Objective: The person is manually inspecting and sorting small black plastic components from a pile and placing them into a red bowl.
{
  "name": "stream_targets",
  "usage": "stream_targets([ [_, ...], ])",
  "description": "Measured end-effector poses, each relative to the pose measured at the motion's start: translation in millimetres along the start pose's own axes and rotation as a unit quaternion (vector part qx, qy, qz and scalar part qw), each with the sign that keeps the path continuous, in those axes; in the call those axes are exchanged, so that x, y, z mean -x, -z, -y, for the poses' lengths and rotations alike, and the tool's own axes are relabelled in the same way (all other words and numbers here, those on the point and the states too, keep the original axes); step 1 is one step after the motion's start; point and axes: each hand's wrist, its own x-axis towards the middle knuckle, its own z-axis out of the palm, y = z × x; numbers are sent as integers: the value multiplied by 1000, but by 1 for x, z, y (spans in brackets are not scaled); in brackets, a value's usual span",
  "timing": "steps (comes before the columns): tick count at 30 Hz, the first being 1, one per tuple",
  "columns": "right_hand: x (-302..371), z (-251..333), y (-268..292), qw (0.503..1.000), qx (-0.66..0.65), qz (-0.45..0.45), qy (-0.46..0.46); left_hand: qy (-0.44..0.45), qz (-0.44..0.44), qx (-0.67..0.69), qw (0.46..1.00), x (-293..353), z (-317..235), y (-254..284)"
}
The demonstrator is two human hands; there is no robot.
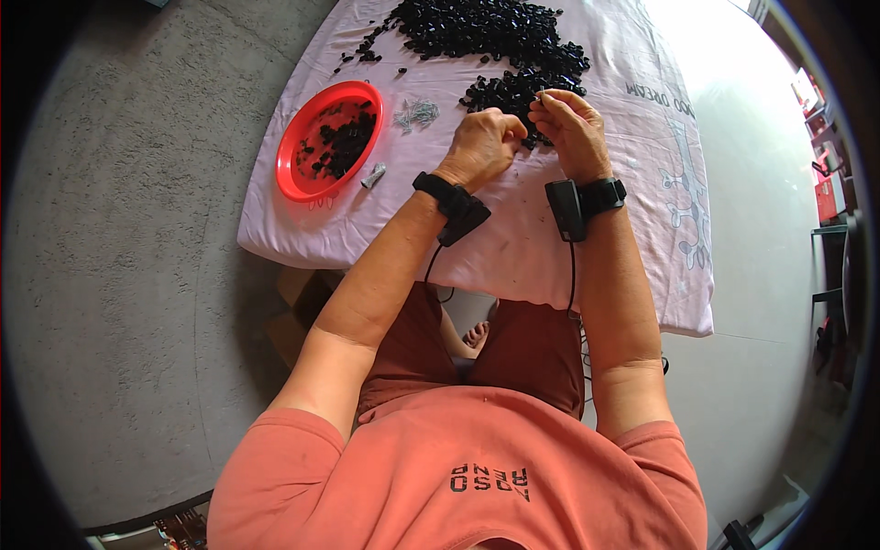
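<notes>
Small shiny black pieces (477, 32) lie in a large heap on the pink cloth, and part of the heap reaches down to my hands. At its near edge is my left hand (486, 145), its fingers curled together; what they pinch, if anything, is hidden. My right hand (572, 133) is raised just to the right, thumb and fingertips pressed together on something too small to name. Left of my hands, a red round basin (286, 165) holds more black pieces. Beside it lies a loose pile of thin silvery pins (417, 114).
A small grey rolled or bundled item (373, 175) lies by the basin. The pink cloth (513, 238) covers the table, whose near edge is just above my lap. Dark devices are strapped to both wrists, with cables hanging down. Shelves with goods (830, 197) stand far right.
</notes>
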Motion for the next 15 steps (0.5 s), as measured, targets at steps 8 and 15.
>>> stream_targets([
  [8, 1, 1, 1, 1000, 10, -7, 1, 27, 28, -50, 998, 3, -9, -6],
  [15, 5, -2, -4, 997, 65, 33, -17, 79, -26, 153, 985, 9, 8, 8],
])
